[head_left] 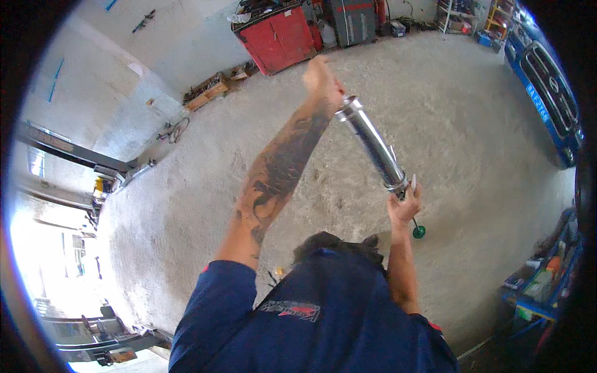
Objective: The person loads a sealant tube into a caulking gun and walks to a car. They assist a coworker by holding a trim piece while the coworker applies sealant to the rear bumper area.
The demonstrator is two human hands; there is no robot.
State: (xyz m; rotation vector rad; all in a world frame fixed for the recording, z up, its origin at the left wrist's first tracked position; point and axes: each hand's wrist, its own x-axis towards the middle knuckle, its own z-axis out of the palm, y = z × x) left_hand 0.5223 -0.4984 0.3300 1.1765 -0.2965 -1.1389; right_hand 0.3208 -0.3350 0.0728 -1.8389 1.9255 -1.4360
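A long shiny metal cylinder (376, 149) with collars at both ends is held slantwise in front of me, above the floor. At its far upper end is my left hand (322, 81), its fingers curled and partly hidden behind the wrist. My right hand (405, 204) is closed round the near end, just below the lower collar. A thin rod with a round green knob (418, 232) comes out below my right hand. Where the rod joins the cylinder is covered by that hand. A small light-coloured tip (414, 180) sticks up beside the right fingers.
A red cabinet (277, 40) and a grey machine (356, 23) stand at the back. A wooden box of parts (207, 92) lies along the wall. At the right are a blue vehicle (547, 81) and a cluttered cart (541, 286). A dark lift arm (74, 149) stands left.
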